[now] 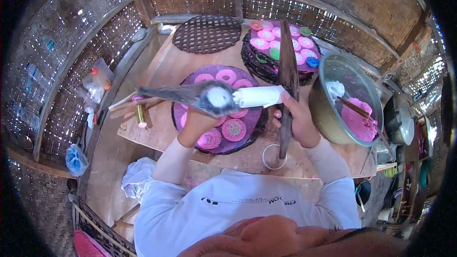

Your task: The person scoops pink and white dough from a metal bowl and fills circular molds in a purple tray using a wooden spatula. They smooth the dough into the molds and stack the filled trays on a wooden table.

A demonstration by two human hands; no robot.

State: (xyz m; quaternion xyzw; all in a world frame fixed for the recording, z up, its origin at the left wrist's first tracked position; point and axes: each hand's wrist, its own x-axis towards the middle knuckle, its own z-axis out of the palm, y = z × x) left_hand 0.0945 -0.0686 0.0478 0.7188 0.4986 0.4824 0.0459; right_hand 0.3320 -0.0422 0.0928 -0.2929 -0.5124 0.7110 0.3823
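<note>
In my left hand is a weathered wooden bar with a round white insert near its right end. My fingers close around it from below and are partly hidden. My right hand grips a long dark wooden bar, thumb toward the white cylinder that sticks out from it to the left. The cylinder's ragged tip meets or nearly meets the left bar. Beneath both lies a round purple-lined tray of pink lacy discs.
A large metal basin holds pink dough, a stick and a white lump. Behind are a woven lattice tray and stacked trays with pink discs and coloured rings. A white ring lies at the table's near edge; a greenish tube lies left.
</note>
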